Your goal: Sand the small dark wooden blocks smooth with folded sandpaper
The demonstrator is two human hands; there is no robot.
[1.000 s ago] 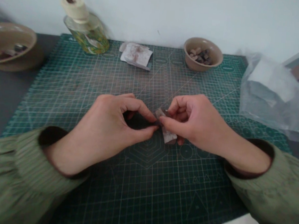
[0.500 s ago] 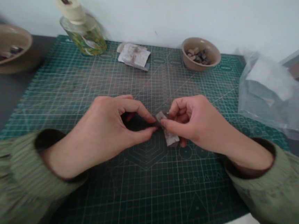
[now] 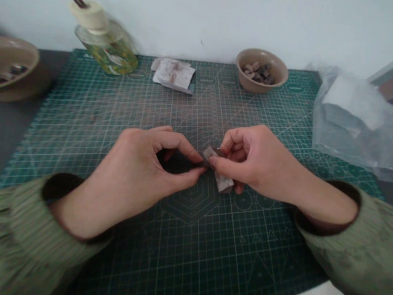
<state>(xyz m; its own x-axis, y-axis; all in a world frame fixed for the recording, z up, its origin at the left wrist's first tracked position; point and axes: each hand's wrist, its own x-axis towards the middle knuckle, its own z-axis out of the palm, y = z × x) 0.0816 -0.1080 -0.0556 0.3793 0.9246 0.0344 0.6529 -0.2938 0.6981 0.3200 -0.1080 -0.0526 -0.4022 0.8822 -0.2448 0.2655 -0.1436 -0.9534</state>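
Note:
My right hand point(image 3: 253, 159) pinches a small folded strip point(image 3: 223, 182), greyish white with a dark edge, between thumb and fingers. From the left, my left hand point(image 3: 146, 166) reaches in with thumb and index fingertip nearly together on a small dark piece beside the strip's upper end. That piece is mostly hidden, and its shape cannot be made out. Both hands are held over the middle of the green cutting mat point(image 3: 187, 257).
At the mat's back lie stained white papers point(image 3: 175, 73), a bowl point(image 3: 243, 81) of small brown pieces and a reed diffuser bottle point(image 3: 111, 53). Another bowl point(image 3: 23, 84) stands far left, a plastic bag point(image 3: 356, 129) right. A wall point(image 3: 207, 20) rises behind.
The view has shifted slightly, so the objects sit a little further left. Both hands keep nearly the same pose and hold.

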